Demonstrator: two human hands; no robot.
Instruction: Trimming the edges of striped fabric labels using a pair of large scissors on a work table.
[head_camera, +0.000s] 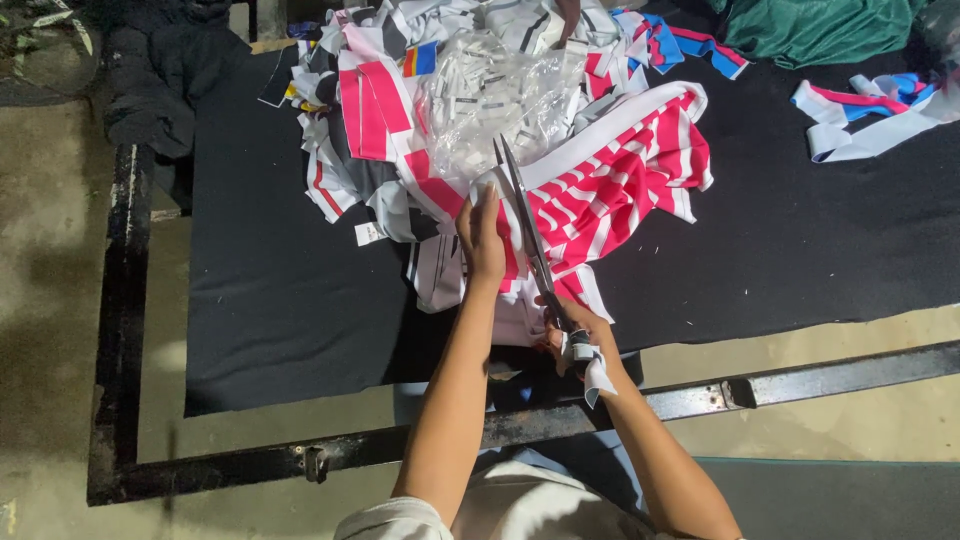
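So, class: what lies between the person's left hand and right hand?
In the head view, the scissors' long blades over pink-and-white striped fabric separate left hand from right hand.

Lying spread over a black-covered desk (800, 250): pink-and-white striped fabric (620, 180), broad pink bars crossing white, wrinkled and partly folded, a plain white band running along its upper edge. Trailing toward the near desk edge in a narrower tail. Resting partly on a heap of similar cut pieces. Being pinned flat at its left edge under the left hand (483, 238). Pointing away over the cloth, blades closed or nearly so, tip up near the white band: long metal scissors (525, 225), handles wrapped in white strip, sitting in the right hand (570, 335).
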